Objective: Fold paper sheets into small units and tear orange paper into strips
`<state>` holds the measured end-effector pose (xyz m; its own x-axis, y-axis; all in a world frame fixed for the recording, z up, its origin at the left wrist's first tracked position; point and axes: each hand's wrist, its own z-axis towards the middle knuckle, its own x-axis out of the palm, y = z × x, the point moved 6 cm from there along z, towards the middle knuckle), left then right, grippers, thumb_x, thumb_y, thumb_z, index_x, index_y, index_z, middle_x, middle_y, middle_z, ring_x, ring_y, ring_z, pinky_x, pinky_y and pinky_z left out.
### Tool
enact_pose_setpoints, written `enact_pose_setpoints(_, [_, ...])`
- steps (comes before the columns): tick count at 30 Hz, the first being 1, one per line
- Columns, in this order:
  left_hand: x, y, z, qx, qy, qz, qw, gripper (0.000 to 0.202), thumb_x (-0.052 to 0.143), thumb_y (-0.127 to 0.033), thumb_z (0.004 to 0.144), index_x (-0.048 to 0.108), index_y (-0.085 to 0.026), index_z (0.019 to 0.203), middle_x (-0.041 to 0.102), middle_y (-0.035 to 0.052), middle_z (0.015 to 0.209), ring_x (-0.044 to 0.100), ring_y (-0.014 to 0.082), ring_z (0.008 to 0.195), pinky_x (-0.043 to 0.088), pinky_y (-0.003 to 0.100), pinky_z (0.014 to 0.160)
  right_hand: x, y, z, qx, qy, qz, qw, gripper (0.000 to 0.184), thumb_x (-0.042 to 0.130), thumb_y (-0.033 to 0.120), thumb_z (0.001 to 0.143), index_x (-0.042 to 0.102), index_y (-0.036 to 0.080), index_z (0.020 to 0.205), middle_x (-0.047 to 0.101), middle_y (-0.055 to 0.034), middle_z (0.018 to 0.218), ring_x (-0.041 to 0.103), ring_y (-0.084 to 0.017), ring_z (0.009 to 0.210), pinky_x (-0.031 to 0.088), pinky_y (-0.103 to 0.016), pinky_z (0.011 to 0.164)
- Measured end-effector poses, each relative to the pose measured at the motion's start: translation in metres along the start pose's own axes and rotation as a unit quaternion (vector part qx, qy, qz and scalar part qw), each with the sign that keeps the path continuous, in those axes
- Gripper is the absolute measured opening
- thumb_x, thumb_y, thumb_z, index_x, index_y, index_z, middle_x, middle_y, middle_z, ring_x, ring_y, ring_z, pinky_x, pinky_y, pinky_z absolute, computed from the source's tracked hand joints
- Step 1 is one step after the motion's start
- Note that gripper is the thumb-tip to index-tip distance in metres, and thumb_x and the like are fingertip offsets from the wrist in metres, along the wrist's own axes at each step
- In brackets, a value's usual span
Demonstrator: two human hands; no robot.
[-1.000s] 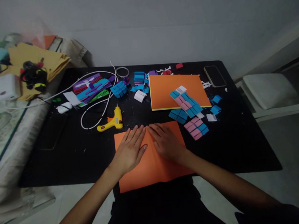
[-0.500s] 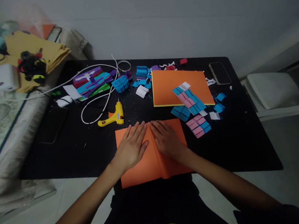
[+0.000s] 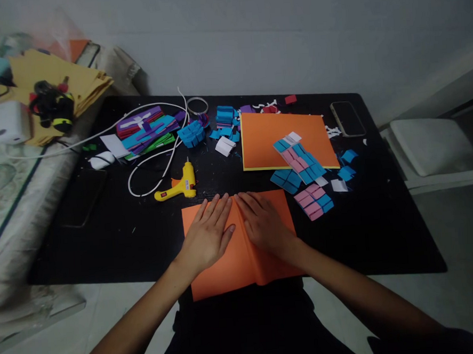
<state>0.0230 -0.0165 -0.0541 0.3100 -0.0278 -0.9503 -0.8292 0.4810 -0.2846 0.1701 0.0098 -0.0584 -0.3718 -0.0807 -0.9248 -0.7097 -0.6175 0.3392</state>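
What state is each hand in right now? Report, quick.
Left hand: open, laid palm down on the orange paper, gripping nothing.
Right hand: open, laid on the same paper, right of the crease, no grip visible.

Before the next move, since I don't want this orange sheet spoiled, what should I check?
1. Left hand flat on the orange sheet: ok.
2. Right hand on the sheet's right part: ok.
3. Sheet lying flat: not ok, a ridge runs down near its middle.
4. Sheet wholly on the table: not ok, its near left corner overhangs.
5. Glue gun apart from the sheet: ok.
6. Glue gun cool: cannot tell.
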Motion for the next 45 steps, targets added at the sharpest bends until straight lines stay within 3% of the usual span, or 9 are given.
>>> enact_pose_setpoints(24, [0.000, 0.003, -0.008, -0.015, -0.010, 0.005, 1.000, 0.063, 0.045, -0.036, 0.108, 0.033, -0.010, 0.165, 0.040, 0.0138, 0.168, 0.036, 0.0345, 0.158, 0.028, 0.057, 0.131, -0.001, -0.003, -0.001, -0.001, -0.001, 0.031, 1.000, 0.063, 0.042, 0.009, 0.096, 0.044, 0.011, 0.159, 0.055, -0.0173, 0.154, 0.046, -0.035, 0.142, 0.044, -0.057, 0.119])
enact_pose_setpoints(30, [0.000, 0.005, -0.007, -0.015, -0.013, 0.006, 1.000, 0.062, 0.045, -0.037, 0.109, 0.034, -0.010, 0.164, 0.041, 0.0141, 0.168, 0.036, 0.0354, 0.157, 0.029, 0.058, 0.130, -0.006, -0.006, 0.001, -0.007, -0.027, 0.045, 0.999, 0.057, 0.043, 0.009, 0.097, 0.051, 0.007, 0.153, 0.058, -0.0186, 0.150, 0.050, -0.033, 0.140, 0.045, -0.055, 0.120])
enact_pose_setpoints(34, [-0.002, 0.007, 0.003, 0.007, -0.023, -0.016, 1.000, 0.060, 0.046, -0.038, 0.109, 0.040, -0.010, 0.162, 0.043, 0.0174, 0.166, 0.037, 0.0344, 0.157, 0.032, 0.058, 0.129, -0.015, -0.011, -0.007, -0.007, -0.050, 0.043, 0.998, 0.049, 0.041, 0.013, 0.104, 0.056, 0.008, 0.151, 0.059, -0.0180, 0.152, 0.051, -0.032, 0.144, 0.046, -0.053, 0.120])
enact_pose_setpoints(40, [-0.007, 0.006, 0.021, 0.025, -0.052, -0.009, 0.998, 0.053, 0.051, -0.039, 0.108, 0.055, -0.008, 0.150, 0.054, 0.0194, 0.158, 0.047, 0.0364, 0.151, 0.038, 0.058, 0.126, -0.010, -0.020, -0.029, 0.022, -0.020, -0.010, 0.999, 0.049, 0.040, 0.025, 0.110, 0.052, 0.011, 0.155, 0.053, -0.0146, 0.161, 0.043, -0.035, 0.153, 0.043, -0.060, 0.122])
enact_pose_setpoints(45, [-0.007, 0.000, 0.004, -0.012, -0.053, 0.022, 0.998, 0.058, 0.049, -0.039, 0.108, 0.046, -0.008, 0.158, 0.047, 0.0183, 0.164, 0.039, 0.0363, 0.156, 0.036, 0.059, 0.127, -0.005, -0.020, -0.032, 0.050, -0.017, -0.035, 0.998, 0.052, 0.036, 0.027, 0.111, 0.048, 0.006, 0.157, 0.046, -0.0160, 0.165, 0.042, -0.038, 0.154, 0.042, -0.061, 0.123])
